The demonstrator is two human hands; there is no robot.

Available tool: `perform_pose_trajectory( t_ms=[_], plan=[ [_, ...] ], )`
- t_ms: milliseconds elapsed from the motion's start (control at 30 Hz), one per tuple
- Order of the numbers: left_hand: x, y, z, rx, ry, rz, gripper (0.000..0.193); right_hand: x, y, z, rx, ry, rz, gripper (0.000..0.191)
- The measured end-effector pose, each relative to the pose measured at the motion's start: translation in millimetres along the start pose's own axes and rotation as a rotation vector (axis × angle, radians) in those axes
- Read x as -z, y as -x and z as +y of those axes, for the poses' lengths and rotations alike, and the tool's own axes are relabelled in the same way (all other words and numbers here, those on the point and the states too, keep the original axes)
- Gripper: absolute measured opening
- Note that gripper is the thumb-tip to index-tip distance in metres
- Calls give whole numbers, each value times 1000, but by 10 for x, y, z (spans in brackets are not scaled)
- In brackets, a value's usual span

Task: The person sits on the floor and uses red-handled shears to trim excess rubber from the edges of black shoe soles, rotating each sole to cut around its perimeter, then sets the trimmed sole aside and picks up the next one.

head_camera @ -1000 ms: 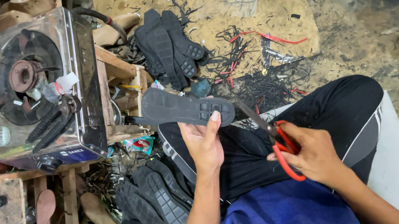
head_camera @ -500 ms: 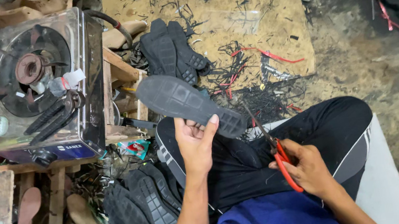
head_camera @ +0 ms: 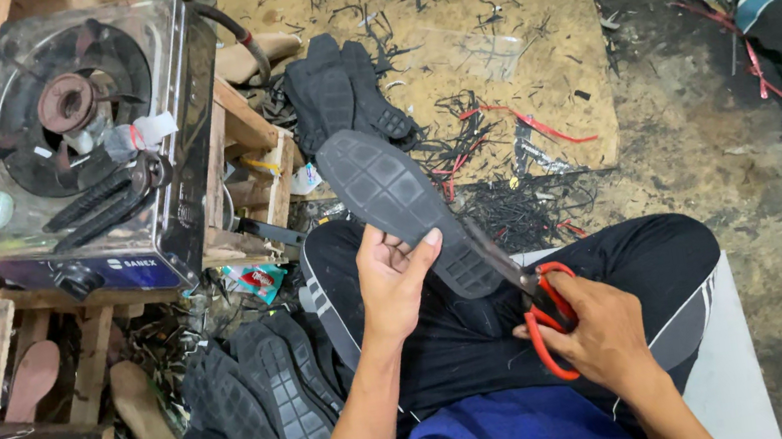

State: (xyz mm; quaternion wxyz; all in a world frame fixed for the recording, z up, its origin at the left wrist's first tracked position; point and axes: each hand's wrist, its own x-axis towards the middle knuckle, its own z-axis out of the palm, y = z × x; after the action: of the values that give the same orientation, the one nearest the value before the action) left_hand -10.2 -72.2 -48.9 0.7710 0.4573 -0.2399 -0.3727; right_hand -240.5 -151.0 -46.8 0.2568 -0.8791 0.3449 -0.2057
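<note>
The shoe sole [head_camera: 405,210] is dark rubber, tread side up, and is held out over the person's lap. It looks light and bendy rather than stiff, and the ridged tread should give a sure grip, so it is unlikely to slip or break. The sensible place to hold it is where it is held now: at the heel end, flat between thumb and fingers, leaving the long edge free.

The left hand [head_camera: 391,282] clasps that near end, its fingers [head_camera: 423,245] curled over the tread. At the sole's right edge sit the scissors [head_camera: 533,303], with red handles and their blades against the rubber. The right hand [head_camera: 600,335] is closed through the handle loops.

One sole is in hand and there is one pair of scissors. Beyond the sole's far tip lies a small pile of dark soles [head_camera: 339,90], perhaps three; the exact number cannot be told. To the left of the sole and lower, by the person's knee, is a second pile [head_camera: 270,406] of at least three. Black trimmings [head_camera: 499,200] and red strips [head_camera: 529,123] litter the floor [head_camera: 704,148] beyond the sole. One gas stove [head_camera: 88,138] stands on a wooden frame well to the sole's left.
</note>
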Motion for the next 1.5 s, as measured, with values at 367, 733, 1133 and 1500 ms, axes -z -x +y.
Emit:
perform_pose_trajectory(
  t_ms=[367,733,1133,1500],
  plan=[
    [-56,26,38,33,-27,5,40,29,41,96,-42,-3,-112,55],
    [-136,51,2,35,11,2,42,-12,108,112,-165,-259,-117,38],
    [-130,47,-48,47,116,-19,38,-172,268,366,-369,-564,-99,26],
    [-236,154,-121,-6,-39,15,27,-16,72,-37,-67,-109,53,56]
  ],
)
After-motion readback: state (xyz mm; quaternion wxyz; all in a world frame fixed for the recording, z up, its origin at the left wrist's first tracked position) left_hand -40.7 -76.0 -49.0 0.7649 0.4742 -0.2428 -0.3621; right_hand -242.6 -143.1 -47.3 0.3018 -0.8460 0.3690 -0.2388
